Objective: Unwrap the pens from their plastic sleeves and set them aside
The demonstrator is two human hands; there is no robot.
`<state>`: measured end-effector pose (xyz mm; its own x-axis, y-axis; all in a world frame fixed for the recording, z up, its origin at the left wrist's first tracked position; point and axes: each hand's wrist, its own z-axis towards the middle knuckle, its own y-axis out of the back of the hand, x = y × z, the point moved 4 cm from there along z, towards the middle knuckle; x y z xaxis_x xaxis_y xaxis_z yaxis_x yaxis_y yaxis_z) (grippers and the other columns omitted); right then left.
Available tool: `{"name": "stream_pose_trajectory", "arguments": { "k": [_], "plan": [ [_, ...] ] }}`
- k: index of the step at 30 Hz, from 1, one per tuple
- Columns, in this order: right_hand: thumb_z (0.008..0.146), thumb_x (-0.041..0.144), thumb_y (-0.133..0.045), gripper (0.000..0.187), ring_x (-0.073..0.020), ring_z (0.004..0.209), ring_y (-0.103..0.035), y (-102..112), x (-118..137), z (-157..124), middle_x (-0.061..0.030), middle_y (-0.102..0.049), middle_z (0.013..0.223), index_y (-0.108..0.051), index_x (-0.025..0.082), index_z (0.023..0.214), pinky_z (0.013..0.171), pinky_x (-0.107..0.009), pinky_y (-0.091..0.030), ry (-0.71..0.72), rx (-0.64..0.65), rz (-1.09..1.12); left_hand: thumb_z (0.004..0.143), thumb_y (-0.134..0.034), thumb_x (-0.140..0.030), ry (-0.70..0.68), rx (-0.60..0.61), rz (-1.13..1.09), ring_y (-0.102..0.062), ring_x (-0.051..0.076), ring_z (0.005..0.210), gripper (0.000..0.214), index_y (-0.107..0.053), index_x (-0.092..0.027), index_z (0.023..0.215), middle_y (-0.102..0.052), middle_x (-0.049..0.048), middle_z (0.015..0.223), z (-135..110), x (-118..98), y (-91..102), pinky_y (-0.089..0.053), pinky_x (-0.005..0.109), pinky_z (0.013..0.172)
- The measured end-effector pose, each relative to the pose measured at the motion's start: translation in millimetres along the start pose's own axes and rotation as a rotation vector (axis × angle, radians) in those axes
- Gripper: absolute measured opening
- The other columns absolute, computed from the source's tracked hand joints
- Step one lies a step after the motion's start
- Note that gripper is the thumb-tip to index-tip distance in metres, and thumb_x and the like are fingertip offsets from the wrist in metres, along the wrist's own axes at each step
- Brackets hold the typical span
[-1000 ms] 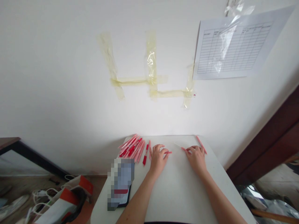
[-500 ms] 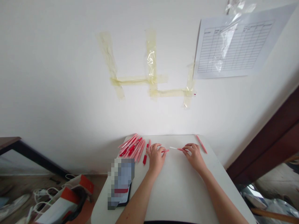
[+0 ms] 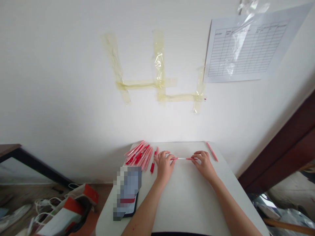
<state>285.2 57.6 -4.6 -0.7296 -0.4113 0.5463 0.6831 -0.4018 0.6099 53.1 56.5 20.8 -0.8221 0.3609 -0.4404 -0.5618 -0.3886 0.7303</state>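
Note:
My left hand (image 3: 164, 164) pinches a short pink pen piece (image 3: 174, 158) near the far middle of the white table (image 3: 187, 196). Opposite it, my right hand (image 3: 204, 163) pinches a thin white refill with a pink end (image 3: 185, 158). The refill's tip meets the pink piece, so the two parts form one line between my hands. A pile of several pink and red pens (image 3: 139, 153) lies just left of my left hand. One red-capped pen (image 3: 153, 162) lies beside that hand.
A single pink pen (image 3: 212, 151) lies at the far right corner. A dark phone-like device (image 3: 126, 193) rests on the table's left edge. The wall bears tape strips (image 3: 159, 88) and a printed form (image 3: 246, 49). Boxes and cables (image 3: 61, 209) clutter the floor at left.
My hands have drawn closer together. The right hand swung the white refill round to the left until its tip met the pink piece held by the left hand.

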Motion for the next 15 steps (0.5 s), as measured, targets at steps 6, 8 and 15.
{"name": "stream_pose_trajectory", "arguments": {
  "k": [6, 8, 15],
  "plan": [
    [0.092, 0.042, -0.058, 0.021, -0.0301, 0.110, -0.052, -1, 3, 0, -0.0105, -0.063, 0.108, -0.073, 0.027, 0.097, 0.094, -0.052, -0.051, 0.025, 0.022, 0.036, 0.079, -0.073, -0.019, -0.036, 0.001, -0.001, -0.052, 0.028, 0.121, 0.012, -0.073, -0.028, 0.088, -0.064, 0.0037, 0.113, 1, -3, 1.1, -0.028, 0.062, 0.113],
    [0.093, 0.042, -0.058, 0.021, -0.0299, 0.110, -0.052, -1, 4, 0, -0.0104, -0.063, 0.108, -0.072, 0.027, 0.098, 0.095, -0.052, -0.051, 0.029, 0.024, 0.042, 0.079, -0.074, -0.020, -0.036, 0.002, -0.004, -0.052, 0.028, 0.120, 0.011, -0.073, -0.028, 0.088, -0.065, 0.0032, 0.113, 1, -3, 1.2, -0.027, 0.062, 0.114],
    [0.093, 0.039, -0.058, 0.019, -0.0294, 0.112, -0.052, 1, 12, 1, -0.0097, -0.063, 0.110, -0.071, 0.027, 0.100, 0.095, -0.051, -0.051, 0.061, 0.032, 0.058, 0.079, -0.076, -0.024, -0.062, 0.022, -0.035, -0.053, 0.025, 0.118, 0.010, -0.074, -0.028, 0.088, -0.065, 0.0031, 0.114, 0, -5, -0.5, -0.025, 0.061, 0.117]
  ]
}}
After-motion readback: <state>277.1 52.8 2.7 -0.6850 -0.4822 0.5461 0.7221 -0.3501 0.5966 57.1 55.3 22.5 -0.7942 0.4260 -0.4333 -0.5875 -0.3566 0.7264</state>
